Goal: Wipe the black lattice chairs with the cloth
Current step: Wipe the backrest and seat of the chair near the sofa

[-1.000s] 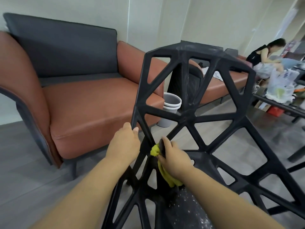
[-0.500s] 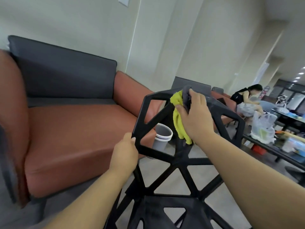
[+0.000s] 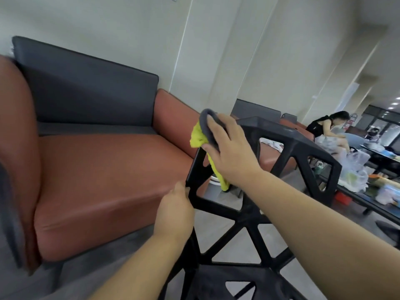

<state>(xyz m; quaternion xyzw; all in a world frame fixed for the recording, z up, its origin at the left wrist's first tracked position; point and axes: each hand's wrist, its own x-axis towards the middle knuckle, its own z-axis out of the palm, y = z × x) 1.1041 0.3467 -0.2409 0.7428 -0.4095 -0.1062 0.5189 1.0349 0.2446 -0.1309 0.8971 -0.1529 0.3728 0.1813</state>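
While the right hand (image 3: 229, 152) presses a cloth (image 3: 202, 137) onto the top left corner of the black lattice chair (image 3: 281, 137), its fingers (image 3: 218, 128) are spread flat over the fabric and pinning it to the frame. One face of the cloth is grey, folded over the corner under the hand; the other is bright yellow, bunching at the left and hanging down below the palm through the chair's upper opening. The left hand (image 3: 175, 213) sits lower on the left edge of the backrest, at a joint where several bars meet, with its fingers curled round the bar and the thumb tip touching the outer edge. The chair fills the lower right, its backrest a web of triangular holes; no brand mark or writing can be read on it or on the cloth.

Just left of the chair stands an armchair (image 3: 97, 169) with rust-brown seat and arms and a dark grey back cushion. A pale bucket (image 3: 213, 187) shows partly through the lattice, on the floor. Far right, a seated person (image 3: 324, 126) leans over a low bench (image 3: 372, 204) crowded with clear plastic bags (image 3: 355, 169) and containers; anything printed there is too blurred to make out
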